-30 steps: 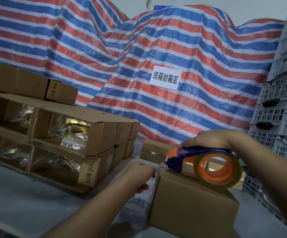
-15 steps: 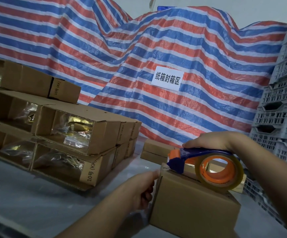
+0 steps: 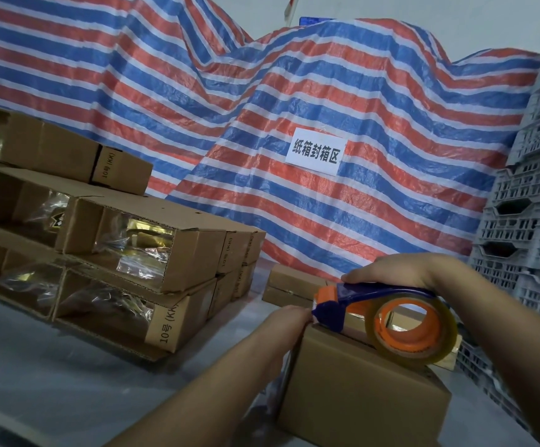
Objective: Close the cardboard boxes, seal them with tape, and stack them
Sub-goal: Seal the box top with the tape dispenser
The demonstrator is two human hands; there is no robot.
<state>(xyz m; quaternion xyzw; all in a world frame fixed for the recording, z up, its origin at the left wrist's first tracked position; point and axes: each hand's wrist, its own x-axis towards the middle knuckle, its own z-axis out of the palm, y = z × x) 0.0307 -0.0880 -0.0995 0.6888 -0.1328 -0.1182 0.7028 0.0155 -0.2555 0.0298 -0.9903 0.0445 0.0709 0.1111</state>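
Tape dispenser (image 3: pixel 381 317) on box (image 3: pixel 359 395) — right hand (image 3: pixel 401 269) gripping

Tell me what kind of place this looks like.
Probably a warehouse packing station. Stacked cardboard boxes sit on the table, grey plastic crates are piled at the right, and the hands work a tape dispenser over a closed box.

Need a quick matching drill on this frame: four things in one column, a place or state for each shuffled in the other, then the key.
Things:
1. tape dispenser
2. left hand
3. paper sign
4. plastic crates

Places or states:
A. stacked along the right edge
B. fixed on the striped tarp
C. gripped by the right hand on top of the closed box
D. at the closed box's left top edge

Pairs: 1-C, 2-D, 3-B, 4-A
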